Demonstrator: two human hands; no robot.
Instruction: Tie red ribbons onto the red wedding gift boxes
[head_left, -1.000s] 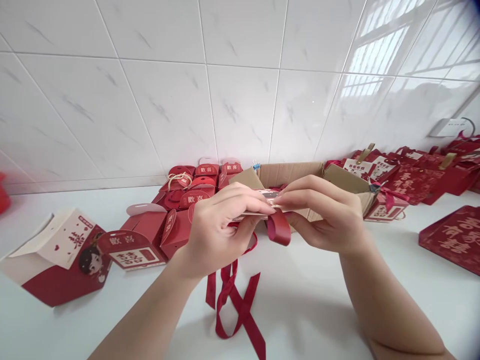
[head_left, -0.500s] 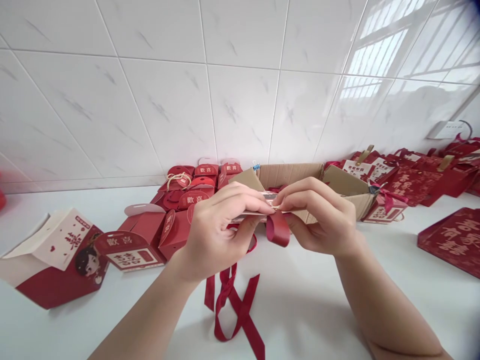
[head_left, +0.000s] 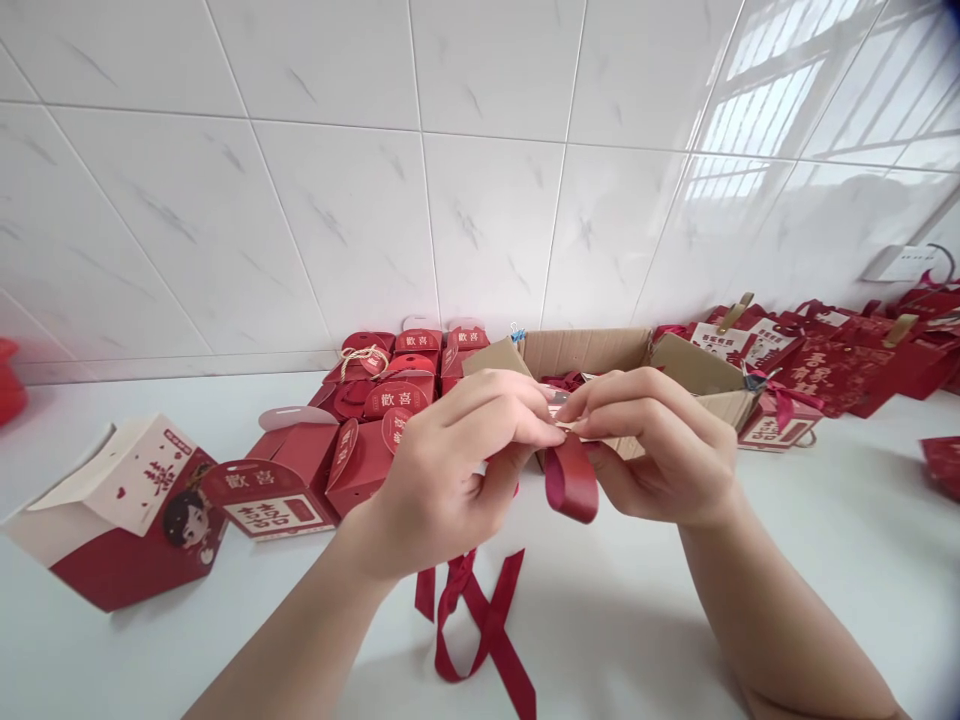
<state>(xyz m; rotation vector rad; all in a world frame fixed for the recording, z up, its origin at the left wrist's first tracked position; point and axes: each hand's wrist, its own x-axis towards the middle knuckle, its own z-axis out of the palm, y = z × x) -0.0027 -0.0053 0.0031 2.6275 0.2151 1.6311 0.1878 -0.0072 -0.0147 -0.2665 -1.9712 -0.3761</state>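
My left hand (head_left: 472, 455) and my right hand (head_left: 660, 445) meet in front of the cardboard box, fingertips pinched close together. Between them they hold a glossy red strap (head_left: 576, 488) at its top, and its folded loop hangs below my fingers. Whatever the strap joins is mostly hidden behind my fingers. Beneath my left hand a dark red satin ribbon (head_left: 499, 625) trails in crossed loops, its upper end hidden by the hand.
Red gift boxes (head_left: 397, 400) cluster behind my left hand; a white-and-red box (head_left: 142, 540) stands at far left. The open cardboard box (head_left: 585, 350) sits against the tiled wall. Several red gift bags (head_left: 832, 365) line the back right; part of another red item (head_left: 943, 468) shows at the right edge.
Both hands have shifted slightly right and down with the strap, its loop now turned more toward me. The red bag at the right has moved mostly out of view.
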